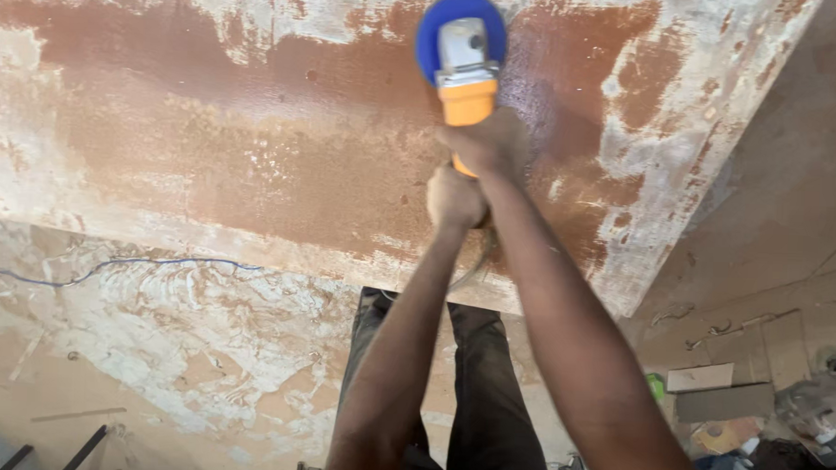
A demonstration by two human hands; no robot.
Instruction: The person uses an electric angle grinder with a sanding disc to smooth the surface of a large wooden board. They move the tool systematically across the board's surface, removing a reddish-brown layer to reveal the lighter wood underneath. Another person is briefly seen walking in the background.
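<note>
A hand-held power sander (463,65) with an orange body, grey gear head and round blue pad rests on a large brown board (254,164) with whitish patches. My right hand (488,143) is wrapped around the orange body just behind the head. My left hand (454,197) grips the tool's rear end, closer to me and mostly hiding it. Both arms reach straight out over the board's near edge. The pad sits near the board's far side.
A dusty floor (155,346) with white smears lies below the board, with a thin blue cord (111,266) across it. Cardboard pieces (718,389), rags and small items clutter the right. Dark metal bars (86,448) poke in at lower left. My dark trousers (473,394) show below.
</note>
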